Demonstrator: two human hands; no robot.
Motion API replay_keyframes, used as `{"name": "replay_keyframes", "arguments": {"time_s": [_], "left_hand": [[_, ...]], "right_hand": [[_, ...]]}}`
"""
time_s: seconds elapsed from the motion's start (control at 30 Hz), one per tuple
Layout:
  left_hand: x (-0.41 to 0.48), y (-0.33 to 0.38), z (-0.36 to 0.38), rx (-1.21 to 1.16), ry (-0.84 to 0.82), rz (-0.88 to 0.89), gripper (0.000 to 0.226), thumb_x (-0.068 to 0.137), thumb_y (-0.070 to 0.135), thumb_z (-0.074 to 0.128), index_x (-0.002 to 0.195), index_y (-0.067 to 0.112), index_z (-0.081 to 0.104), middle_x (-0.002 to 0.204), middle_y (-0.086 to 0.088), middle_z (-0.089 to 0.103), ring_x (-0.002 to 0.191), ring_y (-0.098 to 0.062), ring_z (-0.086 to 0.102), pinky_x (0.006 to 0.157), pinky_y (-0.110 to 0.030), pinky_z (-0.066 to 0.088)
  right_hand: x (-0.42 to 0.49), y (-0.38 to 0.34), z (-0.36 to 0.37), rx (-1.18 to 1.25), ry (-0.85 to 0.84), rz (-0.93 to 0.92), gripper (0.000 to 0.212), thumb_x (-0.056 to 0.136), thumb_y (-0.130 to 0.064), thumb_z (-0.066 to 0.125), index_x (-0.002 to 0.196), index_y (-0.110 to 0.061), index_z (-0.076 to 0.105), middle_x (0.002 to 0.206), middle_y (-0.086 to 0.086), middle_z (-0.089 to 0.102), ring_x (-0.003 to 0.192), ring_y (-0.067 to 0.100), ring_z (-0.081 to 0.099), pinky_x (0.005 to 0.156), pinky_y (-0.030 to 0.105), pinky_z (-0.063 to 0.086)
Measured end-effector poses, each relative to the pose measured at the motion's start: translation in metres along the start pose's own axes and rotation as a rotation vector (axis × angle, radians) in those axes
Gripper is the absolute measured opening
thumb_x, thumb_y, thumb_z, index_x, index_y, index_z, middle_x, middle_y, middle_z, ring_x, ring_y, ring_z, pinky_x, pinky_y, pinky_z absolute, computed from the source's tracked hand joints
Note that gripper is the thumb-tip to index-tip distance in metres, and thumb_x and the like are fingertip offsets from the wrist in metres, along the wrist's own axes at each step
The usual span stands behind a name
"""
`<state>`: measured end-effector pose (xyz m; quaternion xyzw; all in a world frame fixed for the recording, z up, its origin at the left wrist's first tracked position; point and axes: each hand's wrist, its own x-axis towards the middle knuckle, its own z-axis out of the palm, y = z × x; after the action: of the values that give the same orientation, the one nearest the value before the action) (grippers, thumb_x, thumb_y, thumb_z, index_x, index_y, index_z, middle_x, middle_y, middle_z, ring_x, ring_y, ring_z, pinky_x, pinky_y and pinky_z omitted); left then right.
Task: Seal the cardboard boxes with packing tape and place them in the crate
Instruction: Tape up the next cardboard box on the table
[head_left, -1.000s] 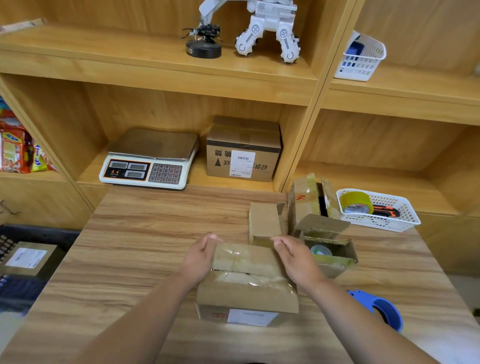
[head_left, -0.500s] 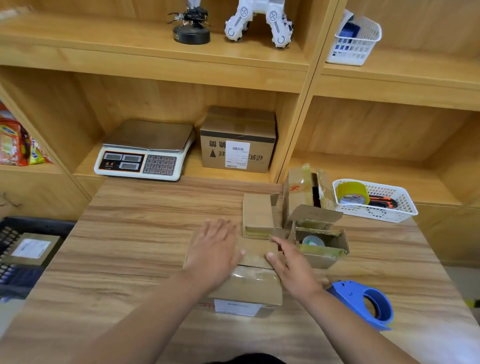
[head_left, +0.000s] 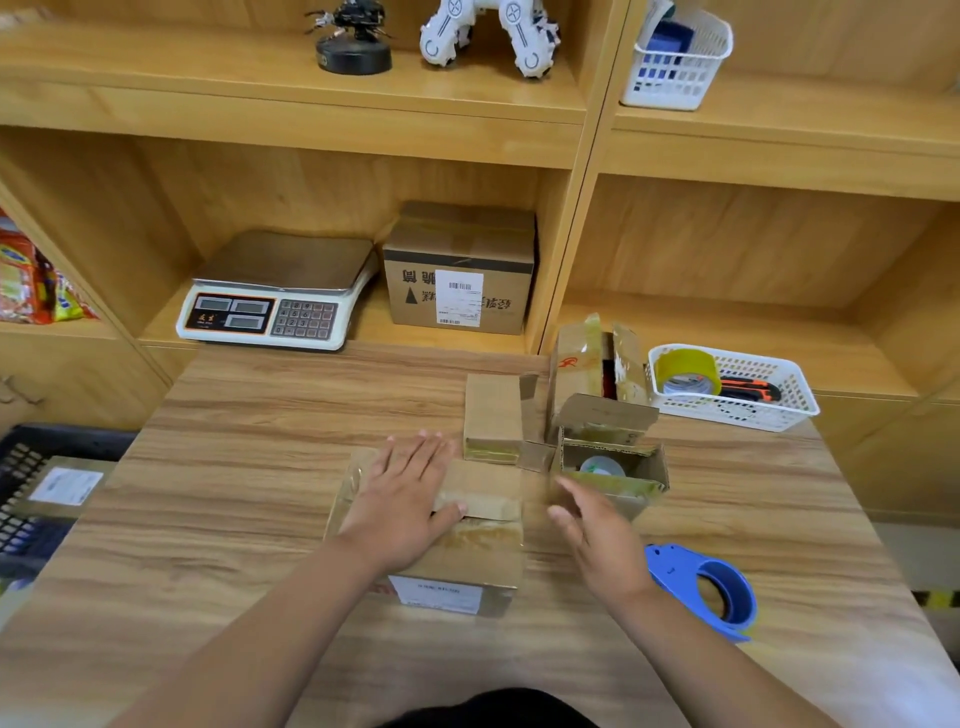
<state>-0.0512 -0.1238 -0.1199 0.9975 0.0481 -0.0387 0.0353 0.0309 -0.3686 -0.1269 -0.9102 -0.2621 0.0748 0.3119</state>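
Right hand (head_left: 597, 540) lifted off the flap-closed (old tape) box (head_left: 467, 551); left hand (head_left: 402, 512) flat.

Cardboard boxes, tape dispenser and crate at the wooden table.
Nearest box (head_left: 467, 551), flaps folded shut, white label facing front; two open boxes (head_left: 610, 467) behind; blue tape dispenser (head_left: 711, 587) right; black crate (head_left: 31, 467) left, apparently holding one labelled box (head_left: 65, 486).

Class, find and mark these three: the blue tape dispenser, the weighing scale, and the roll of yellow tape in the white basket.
blue tape dispenser (head_left: 711, 587): head view, on its curved blue body.
weighing scale (head_left: 280, 262): head view, on its metal pan.
roll of yellow tape (head_left: 685, 366): head view, on its outer band.
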Motion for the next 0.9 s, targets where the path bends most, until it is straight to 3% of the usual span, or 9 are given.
{"name": "replay_keyframes", "arguments": {"time_s": [0.13,0.23,0.33,0.47,0.63,0.73,0.9], "left_hand": [[0.0,0.001,0.001,-0.01,0.018,-0.017,0.08,0.086,0.068,0.006,0.152,0.023,-0.001,0.16,0.005,0.001,0.145,-0.01,-0.01,0.114,-0.035,-0.018],[0.0,0.003,-0.001,-0.015,0.027,-0.026,0.076,0.089,0.065,0.009,0.152,0.023,0.004,0.16,0.005,0.006,0.145,-0.009,-0.004,0.116,-0.035,-0.012],[-0.001,0.006,-0.003,-0.032,0.049,-0.031,0.081,0.084,0.065,-0.003,0.152,0.022,0.01,0.159,0.005,0.012,0.145,-0.008,0.002,0.117,-0.033,-0.008],[-0.003,0.01,-0.007,-0.075,0.09,-0.046,0.083,0.082,0.06,-0.007,0.151,0.021,0.02,0.157,0.005,0.02,0.145,-0.008,0.011,0.117,-0.027,-0.005],[-0.008,0.014,-0.012,-0.162,0.165,-0.09,0.061,0.094,0.042,0.015,0.146,0.017,0.035,0.152,0.002,0.033,0.142,-0.009,0.023,0.114,-0.02,-0.004],[-0.009,0.013,-0.011,-0.182,0.196,-0.09,0.045,0.102,0.028,0.028,0.145,0.017,0.037,0.151,0.002,0.034,0.141,-0.009,0.024,0.113,-0.018,-0.005],[-0.009,0.012,-0.011,-0.212,0.198,-0.069,0.043,0.102,0.021,0.032,0.144,0.016,0.037,0.151,0.001,0.035,0.141,-0.009,0.024,0.116,-0.022,-0.002]], "right_hand": [[-0.031,0.051,-0.022,-0.106,0.109,0.033,0.025,0.089,-0.022,0.064,0.112,-0.01,0.067,0.106,0.004,0.068,0.097,0.025,0.064,0.082,0.031,0.05],[-0.052,0.082,-0.035,-0.211,0.101,0.105,0.019,0.086,-0.016,0.069,0.104,-0.009,0.07,0.1,0.005,0.069,0.093,0.026,0.064,0.08,0.032,0.049],[-0.066,0.108,-0.04,-0.323,0.102,0.102,0.021,0.078,-0.015,0.077,0.098,-0.009,0.072,0.092,0.005,0.068,0.085,0.029,0.065,0.077,0.036,0.048],[-0.076,0.126,-0.042,-0.436,0.01,0.185,0.038,0.083,-0.041,0.068,0.109,-0.014,0.064,0.107,0.0,0.063,0.102,0.023,0.058,0.089,0.031,0.034],[-0.079,0.128,-0.045,-0.618,-0.062,0.304,0.058,0.083,-0.061,0.05,0.128,-0.024,0.045,0.116,-0.012,0.06,0.108,0.011,0.056,0.092,0.025,0.03],[-0.082,0.128,-0.042,-0.621,-0.081,0.324,0.064,0.085,-0.059,0.048,0.138,-0.025,0.033,0.106,-0.014,0.063,0.1,0.011,0.058,0.09,0.021,0.033],[-0.083,0.129,-0.038,-0.67,-0.118,0.203,0.062,0.093,-0.046,0.043,0.147,-0.024,0.023,0.104,-0.012,0.062,0.098,0.009,0.056,0.097,0.019,0.031]]}}
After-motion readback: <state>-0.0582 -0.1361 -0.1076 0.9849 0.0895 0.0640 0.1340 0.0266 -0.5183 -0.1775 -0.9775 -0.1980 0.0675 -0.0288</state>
